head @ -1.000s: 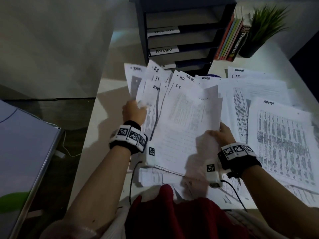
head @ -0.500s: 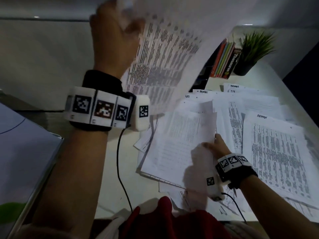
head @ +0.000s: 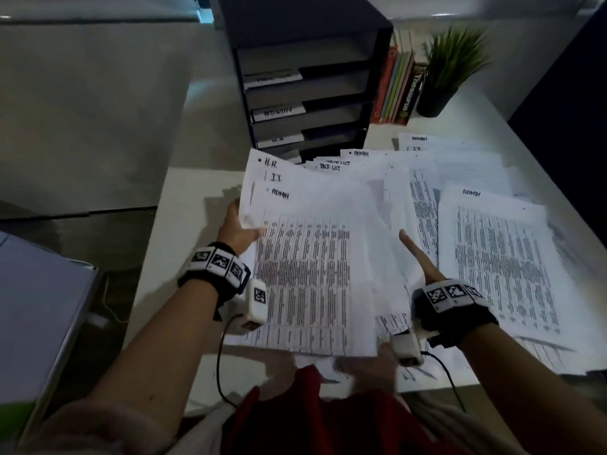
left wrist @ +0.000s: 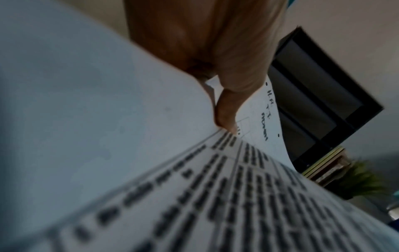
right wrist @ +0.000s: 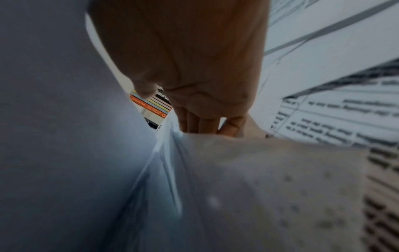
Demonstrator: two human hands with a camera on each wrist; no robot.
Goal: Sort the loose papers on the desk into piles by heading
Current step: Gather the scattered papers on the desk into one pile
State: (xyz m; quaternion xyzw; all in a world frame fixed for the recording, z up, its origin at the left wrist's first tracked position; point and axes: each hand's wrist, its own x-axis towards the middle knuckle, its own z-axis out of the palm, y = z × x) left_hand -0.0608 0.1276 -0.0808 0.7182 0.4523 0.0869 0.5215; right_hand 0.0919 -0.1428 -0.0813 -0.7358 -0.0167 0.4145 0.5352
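Observation:
My left hand [head: 241,228] grips the left edge of a fanned stack of papers [head: 312,274]; the top sheet is headed ADMIN, and sheets headed I.T. and H.R. peek out behind it. In the left wrist view the thumb [left wrist: 226,117] presses on the printed sheet [left wrist: 237,196]. My right hand [head: 418,257] lies along the stack's right edge. Its fingers [right wrist: 200,122] run straight in between the sheets. More loose papers [head: 423,205] cover the white desk [head: 184,224] behind the stack. A separate pile headed ADMIN [head: 502,257] lies to the right.
A black labelled tray organiser [head: 305,93] stands at the back of the desk, with a row of books [head: 397,90] and a potted plant [head: 450,70] to its right. The desk's left edge drops to the floor. A grey cabinet [head: 39,307] stands at far left.
My left hand came down from high in front of the camera to desk level with its sheets. The right hand's fingers have straightened along the stack's right edge.

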